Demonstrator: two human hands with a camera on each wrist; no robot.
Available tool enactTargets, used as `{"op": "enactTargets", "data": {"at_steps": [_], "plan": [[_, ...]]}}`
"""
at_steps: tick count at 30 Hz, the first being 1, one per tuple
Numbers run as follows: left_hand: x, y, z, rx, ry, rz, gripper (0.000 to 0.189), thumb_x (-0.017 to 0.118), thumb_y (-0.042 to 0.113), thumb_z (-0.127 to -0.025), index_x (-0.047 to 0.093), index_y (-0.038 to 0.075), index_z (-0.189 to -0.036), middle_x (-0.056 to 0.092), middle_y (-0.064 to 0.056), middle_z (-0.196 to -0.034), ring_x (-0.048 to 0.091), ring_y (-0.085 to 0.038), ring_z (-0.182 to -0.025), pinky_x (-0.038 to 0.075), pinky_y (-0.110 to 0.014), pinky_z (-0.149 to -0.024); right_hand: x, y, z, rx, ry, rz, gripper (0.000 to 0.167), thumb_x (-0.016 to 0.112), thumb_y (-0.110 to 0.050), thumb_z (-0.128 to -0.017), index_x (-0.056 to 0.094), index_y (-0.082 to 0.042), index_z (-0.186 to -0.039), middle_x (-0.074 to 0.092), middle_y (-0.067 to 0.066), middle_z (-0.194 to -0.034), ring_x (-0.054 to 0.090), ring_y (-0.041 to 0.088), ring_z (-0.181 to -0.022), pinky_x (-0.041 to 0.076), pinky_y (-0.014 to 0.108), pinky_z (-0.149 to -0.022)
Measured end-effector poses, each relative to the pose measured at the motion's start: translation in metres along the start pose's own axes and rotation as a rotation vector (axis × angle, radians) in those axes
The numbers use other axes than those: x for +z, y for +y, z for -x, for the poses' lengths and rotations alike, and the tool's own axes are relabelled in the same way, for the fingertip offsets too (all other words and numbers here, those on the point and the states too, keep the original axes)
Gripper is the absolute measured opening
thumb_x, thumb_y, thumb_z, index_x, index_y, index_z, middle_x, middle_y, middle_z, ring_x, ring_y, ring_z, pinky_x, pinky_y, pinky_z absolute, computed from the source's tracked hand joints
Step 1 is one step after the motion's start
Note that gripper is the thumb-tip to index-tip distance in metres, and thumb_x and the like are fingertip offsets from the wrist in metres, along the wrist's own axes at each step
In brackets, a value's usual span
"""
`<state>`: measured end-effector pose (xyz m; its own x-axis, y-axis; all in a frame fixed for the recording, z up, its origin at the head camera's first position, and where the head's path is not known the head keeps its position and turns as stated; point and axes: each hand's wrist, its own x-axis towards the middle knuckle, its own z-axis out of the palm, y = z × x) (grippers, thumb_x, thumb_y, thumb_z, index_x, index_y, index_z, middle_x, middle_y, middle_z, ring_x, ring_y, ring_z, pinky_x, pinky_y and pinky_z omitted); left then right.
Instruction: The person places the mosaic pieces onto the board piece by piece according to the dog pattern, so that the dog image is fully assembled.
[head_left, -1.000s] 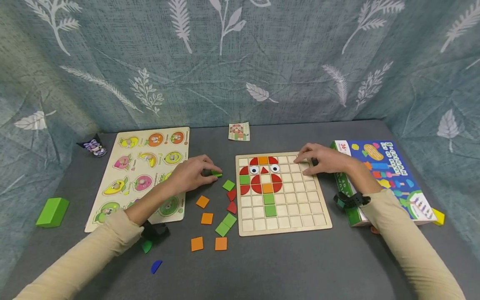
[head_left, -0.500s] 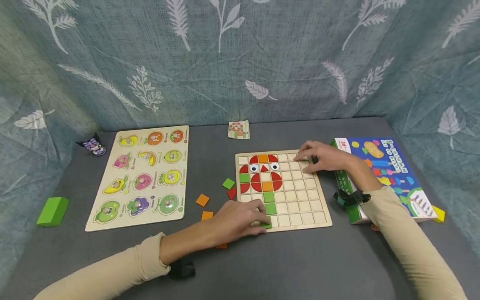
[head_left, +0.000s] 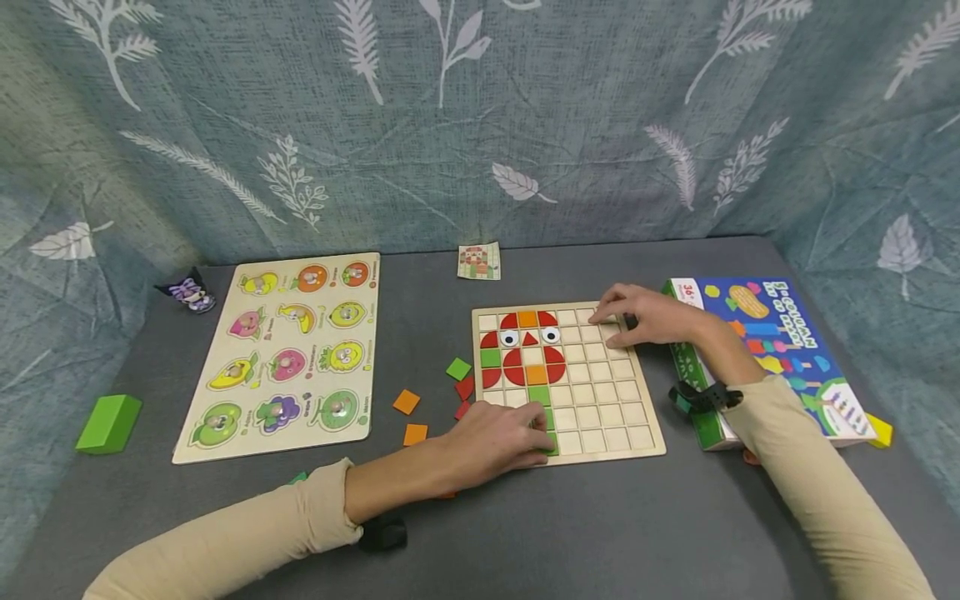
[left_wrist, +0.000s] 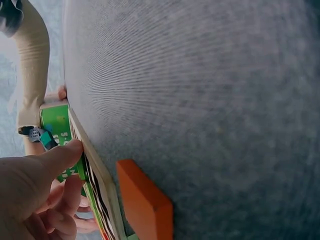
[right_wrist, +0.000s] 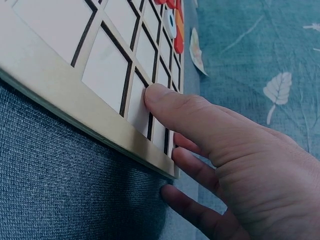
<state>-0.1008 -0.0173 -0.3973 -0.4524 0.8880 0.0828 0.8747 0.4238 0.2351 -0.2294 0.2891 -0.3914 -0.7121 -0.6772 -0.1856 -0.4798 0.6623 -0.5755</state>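
In the head view a wooden grid board [head_left: 609,417] holds red, orange and green tiles and two eye pieces in its left part. My left hand [head_left: 491,446] is at the board's front edge, pinching a green square tile [head_left: 552,444] over the lowest row, under a column of green squares. The left wrist view shows this green tile [left_wrist: 81,169] between thumb and finger of the left hand [left_wrist: 40,190]. My right hand [head_left: 652,317] rests on the board's far right corner. In the right wrist view its thumb [right_wrist: 172,102] lies on a bare cell.
Orange squares [head_left: 406,402], a green square [head_left: 458,369] and red pieces [head_left: 465,387] lie left of the board. A fruit puzzle board [head_left: 281,400], a green block [head_left: 108,423] and a figurine [head_left: 191,293] are farther left. A picture card [head_left: 478,262] lies behind; a box [head_left: 772,358] stands right.
The left hand has carried a green tile from beside the fruit puzzle rightward to the grid board's bottom row, then shifted slightly right. The right hand has stayed at the board's corner.
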Motion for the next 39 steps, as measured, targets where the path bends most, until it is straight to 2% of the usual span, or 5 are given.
{"op": "enactTargets", "data": {"at_steps": [12,19,23,28,39], "plan": [[-0.007,-0.009,0.015,-0.116,-0.056,0.145,0.029,0.065,0.039,-0.092,0.070,0.028,-0.118,0.058,0.005,-0.107,0.047,0.000,-0.063,0.032,-0.016,-0.047,0.001,0.001,0.000,-0.007,0.001,0.003,0.040,0.071,-0.021,-0.089,0.065,-0.009,-0.126,0.051,0.016,-0.126,0.049,0.015,-0.083,0.043,0.035,-0.075],[-0.032,-0.072,0.071,-0.271,0.061,0.312,0.033,0.072,0.031,-0.087,0.070,0.020,-0.119,0.061,0.003,-0.110,0.046,0.001,-0.066,0.040,-0.017,-0.059,0.000,0.001,-0.001,0.002,0.002,0.008,0.040,0.071,-0.020,-0.088,0.064,-0.009,-0.127,0.051,0.015,-0.127,0.049,0.017,-0.089,0.042,0.036,-0.077],[-0.038,-0.104,0.104,-0.347,0.050,0.392,0.035,0.075,0.025,-0.085,0.070,0.017,-0.118,0.061,0.001,-0.113,0.047,0.002,-0.063,0.044,-0.018,-0.060,0.000,0.001,0.000,-0.002,-0.002,0.005,0.040,0.071,-0.021,-0.088,0.064,-0.008,-0.126,0.051,0.016,-0.127,0.049,0.017,-0.086,0.043,0.035,-0.076],[-0.037,-0.117,0.121,-0.339,-0.007,0.440,0.035,0.074,0.022,-0.085,0.069,0.015,-0.119,0.061,-0.003,-0.119,0.051,0.002,-0.063,0.047,-0.018,-0.060,0.000,0.001,0.000,-0.002,0.004,0.008,0.040,0.071,-0.022,-0.089,0.065,-0.008,-0.126,0.051,0.015,-0.126,0.049,0.016,-0.085,0.043,0.035,-0.075],[-0.031,-0.118,0.123,-0.284,0.020,0.440,0.028,0.073,0.017,-0.086,0.071,0.015,-0.115,0.063,-0.002,-0.115,0.050,0.003,-0.064,0.047,-0.018,-0.060,0.001,0.002,0.000,0.001,0.002,0.002,0.041,0.071,-0.021,-0.088,0.065,-0.009,-0.126,0.051,0.015,-0.127,0.049,0.017,-0.087,0.043,0.035,-0.076]]}}
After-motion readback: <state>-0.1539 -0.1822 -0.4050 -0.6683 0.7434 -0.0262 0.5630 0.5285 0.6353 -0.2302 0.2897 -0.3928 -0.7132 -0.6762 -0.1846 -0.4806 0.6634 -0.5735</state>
